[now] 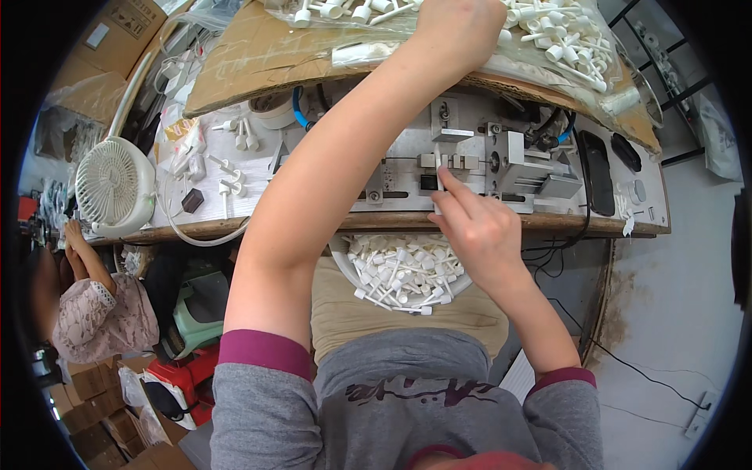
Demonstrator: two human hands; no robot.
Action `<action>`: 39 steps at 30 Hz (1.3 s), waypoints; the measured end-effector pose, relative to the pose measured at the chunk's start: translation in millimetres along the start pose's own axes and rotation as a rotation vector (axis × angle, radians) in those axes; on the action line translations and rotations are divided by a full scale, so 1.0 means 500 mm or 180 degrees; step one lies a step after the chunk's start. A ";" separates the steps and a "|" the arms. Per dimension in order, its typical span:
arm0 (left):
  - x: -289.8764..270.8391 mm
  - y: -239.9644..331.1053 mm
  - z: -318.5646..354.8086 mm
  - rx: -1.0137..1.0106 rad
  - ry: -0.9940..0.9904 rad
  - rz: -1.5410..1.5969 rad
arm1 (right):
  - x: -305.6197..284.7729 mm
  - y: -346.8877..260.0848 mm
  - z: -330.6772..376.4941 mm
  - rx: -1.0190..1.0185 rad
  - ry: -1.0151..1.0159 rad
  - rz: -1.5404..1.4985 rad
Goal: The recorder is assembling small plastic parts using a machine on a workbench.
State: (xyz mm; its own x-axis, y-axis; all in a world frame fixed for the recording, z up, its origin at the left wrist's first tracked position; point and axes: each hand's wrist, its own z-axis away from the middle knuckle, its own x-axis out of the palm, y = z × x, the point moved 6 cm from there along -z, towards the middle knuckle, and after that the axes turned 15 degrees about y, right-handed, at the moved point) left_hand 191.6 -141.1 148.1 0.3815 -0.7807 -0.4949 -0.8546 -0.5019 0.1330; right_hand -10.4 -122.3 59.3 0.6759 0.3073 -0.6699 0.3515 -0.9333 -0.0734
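My left arm stretches across the bench, with my left hand [462,31] at the far pile of white plastic stemmed caps [560,35]. Its fingers are hidden behind the hand and cut off by the upper edge. Close to the bench's front edge, my right hand [482,235] is closed, thumb and index finger at a thin white plastic stem [439,157]. That stem lies at the small metal holder [462,162] of a metal clamping fixture [513,160]. A bowl [342,266] heaped with white stemmed caps [403,266] rests on my lap, below the bench edge.
A cardboard sheet [235,66] carries the far pile above the fixture. On the left stand a white fan [116,186] and a few loose caps [227,188]. A black phone [597,172] lies right of the fixture. Another person's arm [90,254] shows far left.
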 end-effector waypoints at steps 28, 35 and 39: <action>-0.304 0.107 0.300 -0.0794 -0.0323 0.1420 | -0.066 0.432 -0.328 -0.1693 -0.0244 0.2261; -0.277 0.113 0.345 -0.0857 -0.0539 0.1412 | 0.026 0.459 -0.360 -0.0795 -0.0939 0.1292; -0.263 0.113 0.354 -0.0831 -0.0465 0.1298 | 0.023 0.436 -0.359 -0.0491 -0.0571 0.0916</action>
State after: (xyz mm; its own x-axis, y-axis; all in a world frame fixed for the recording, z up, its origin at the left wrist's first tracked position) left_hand 30.6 -0.8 68.5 -0.0343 -0.8818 -0.4704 -0.8000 -0.2579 0.5417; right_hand 190.2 -288.8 168.2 0.6418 -0.0138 -0.7667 0.2664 -0.9335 0.2399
